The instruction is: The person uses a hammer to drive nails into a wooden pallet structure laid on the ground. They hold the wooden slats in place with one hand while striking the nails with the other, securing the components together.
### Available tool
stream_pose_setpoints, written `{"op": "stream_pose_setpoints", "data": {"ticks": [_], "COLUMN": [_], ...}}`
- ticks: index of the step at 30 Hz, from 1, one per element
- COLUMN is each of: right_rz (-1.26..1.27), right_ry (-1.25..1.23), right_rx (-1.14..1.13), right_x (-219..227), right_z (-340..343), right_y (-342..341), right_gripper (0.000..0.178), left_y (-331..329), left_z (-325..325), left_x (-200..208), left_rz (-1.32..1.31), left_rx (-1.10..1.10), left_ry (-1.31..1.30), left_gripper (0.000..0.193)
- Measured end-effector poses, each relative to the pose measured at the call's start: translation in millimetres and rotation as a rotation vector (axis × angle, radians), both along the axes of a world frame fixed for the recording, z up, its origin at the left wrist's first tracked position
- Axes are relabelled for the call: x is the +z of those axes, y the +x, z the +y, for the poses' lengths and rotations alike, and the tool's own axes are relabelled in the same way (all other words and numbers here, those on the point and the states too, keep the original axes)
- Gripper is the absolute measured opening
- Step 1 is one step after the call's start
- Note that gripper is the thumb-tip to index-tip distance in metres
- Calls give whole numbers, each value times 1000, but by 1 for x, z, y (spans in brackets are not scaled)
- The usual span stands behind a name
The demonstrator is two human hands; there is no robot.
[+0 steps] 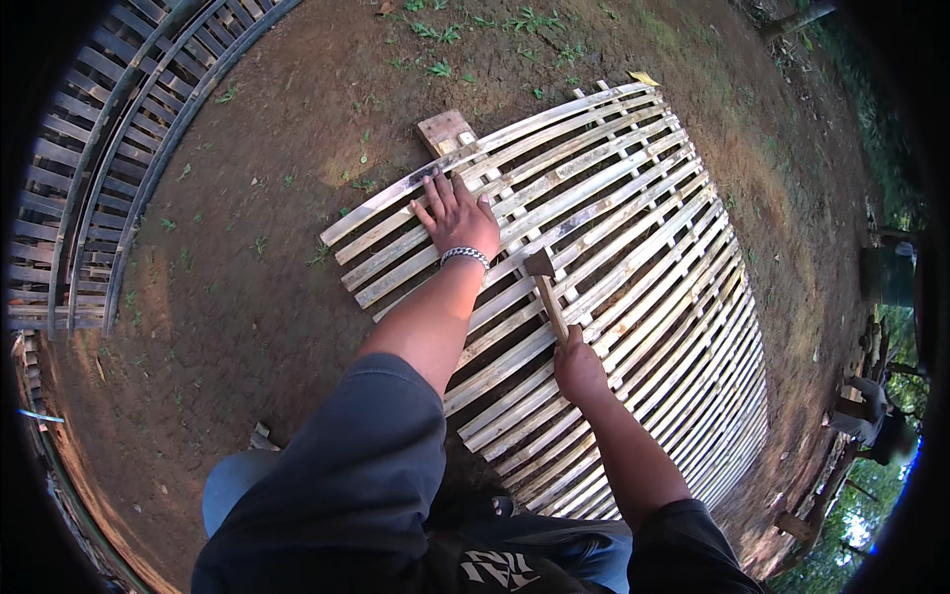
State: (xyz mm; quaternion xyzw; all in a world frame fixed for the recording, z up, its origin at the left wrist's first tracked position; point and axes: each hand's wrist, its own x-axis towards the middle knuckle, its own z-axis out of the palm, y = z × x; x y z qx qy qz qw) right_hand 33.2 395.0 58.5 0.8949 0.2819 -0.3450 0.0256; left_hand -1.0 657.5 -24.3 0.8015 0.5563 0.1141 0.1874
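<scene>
A large panel of pale bamboo slats (633,267), fixed over crosswise strips, lies on the ground in front of me. My left hand (457,213) rests on the slats near the panel's left end, its fingers spread. A metal chain bracelet circles that wrist. In my right hand (579,368) is the wooden handle of a small hatchet (551,300), gripped near its lower end. The hatchet's dark metal head is over the slats, right of my left hand; whether it touches them I cannot tell. A wooden block (445,129) sticks out from beneath the panel's far left edge.
Bare brown soil (267,247) with small green weeds surrounds the panel. Another slatted structure (99,168) with dark curved rails stands at the far left. A yellow leaf (643,78) is at the panel's far corner. At the right, a person (861,411) is near logs.
</scene>
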Motion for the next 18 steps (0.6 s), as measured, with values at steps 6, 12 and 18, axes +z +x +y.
{"op": "stream_pose_setpoints", "data": {"ticks": [6, 12, 18], "right_rz": [34, 98, -128], "right_ry": [55, 189, 698], "right_rx": [-13, -101, -251], "right_x": [-3, 9, 23], "right_z": [-5, -2, 54], "right_y": [6, 16, 49], "right_gripper": [34, 43, 46], "left_y": [-1, -1, 1], "left_z": [0, -4, 1], "left_x": [-5, -4, 1], "left_rz": [179, 189, 266], "left_rx": [-105, -109, -122], "left_ry": [15, -1, -84], "left_gripper": [70, 71, 75]}}
